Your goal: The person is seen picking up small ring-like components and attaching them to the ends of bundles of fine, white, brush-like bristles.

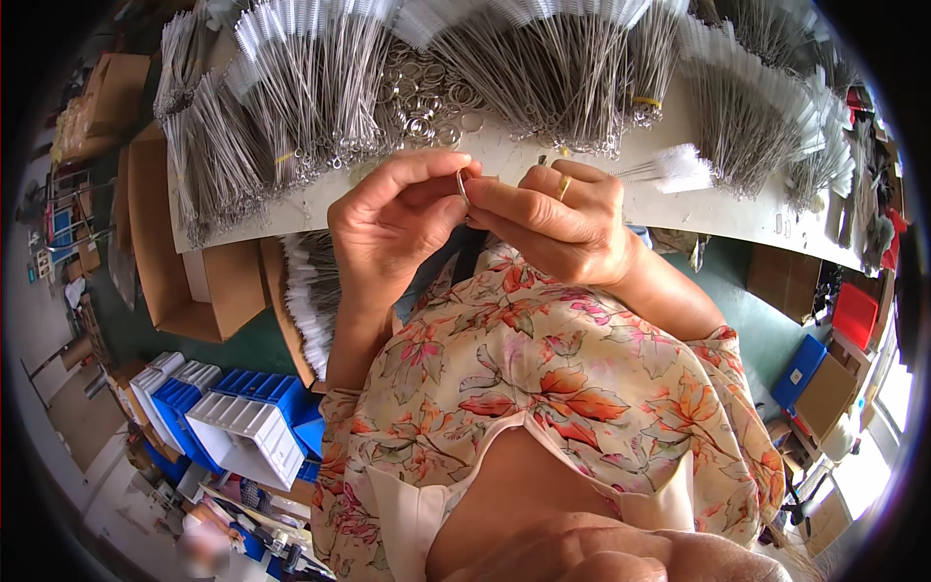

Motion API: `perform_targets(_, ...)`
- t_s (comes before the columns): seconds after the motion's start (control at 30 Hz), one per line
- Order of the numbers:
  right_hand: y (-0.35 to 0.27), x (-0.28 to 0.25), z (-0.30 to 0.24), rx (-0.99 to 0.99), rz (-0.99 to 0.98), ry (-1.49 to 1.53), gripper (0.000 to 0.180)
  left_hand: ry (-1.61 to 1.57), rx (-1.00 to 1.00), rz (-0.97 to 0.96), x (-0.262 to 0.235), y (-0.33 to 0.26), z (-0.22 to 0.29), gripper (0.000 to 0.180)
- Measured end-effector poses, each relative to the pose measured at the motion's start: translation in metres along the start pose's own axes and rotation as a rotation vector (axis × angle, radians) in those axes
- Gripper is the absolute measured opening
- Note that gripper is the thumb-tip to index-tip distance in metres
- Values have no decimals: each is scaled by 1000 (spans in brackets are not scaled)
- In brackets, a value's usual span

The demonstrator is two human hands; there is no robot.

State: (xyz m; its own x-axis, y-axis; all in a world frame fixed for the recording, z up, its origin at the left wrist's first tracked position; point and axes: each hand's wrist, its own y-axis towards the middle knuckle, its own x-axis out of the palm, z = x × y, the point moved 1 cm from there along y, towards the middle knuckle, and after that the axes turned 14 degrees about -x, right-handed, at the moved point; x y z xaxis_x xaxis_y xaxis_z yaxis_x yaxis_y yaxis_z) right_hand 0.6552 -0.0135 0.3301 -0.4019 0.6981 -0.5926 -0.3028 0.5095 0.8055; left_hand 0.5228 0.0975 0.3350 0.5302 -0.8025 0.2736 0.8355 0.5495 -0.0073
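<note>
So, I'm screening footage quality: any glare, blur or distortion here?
Head view: the table edge bows with fisheye distortion, corners black; the window at right glares white; a lower-left patch is blurred; the held metal ring reads fairly clearly.

White tbl [732, 215] beyond L hand [393, 213] & R hand [562, 223], mostly covered. Straight past L hand: heap of loose metal rings [419, 124], btwn brush bunches [354, 97]. L of L hand: bunches of wire brushes [225, 145], white bristle ends away, looped ends nr tbl's near edge. Past R hand: more bunches [572, 82], 1 w/ yellow band [648, 101]. Well R of R hand: another grp of brushes [742, 121], shafts slanting, bristles to R.
</note>
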Motion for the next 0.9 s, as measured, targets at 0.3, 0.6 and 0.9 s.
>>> perform_targets(0.3,15,-8,9,559,123,710,17,774,607,249,-7,2,7,28)
perform_targets(0.6,27,-3,7,1219,252,1302,20,857,703,284,-3,8,3,29)
perform_targets(0.9,24,0,16,1167,66,1200,15,649,527,150,-16,19,-1,27)
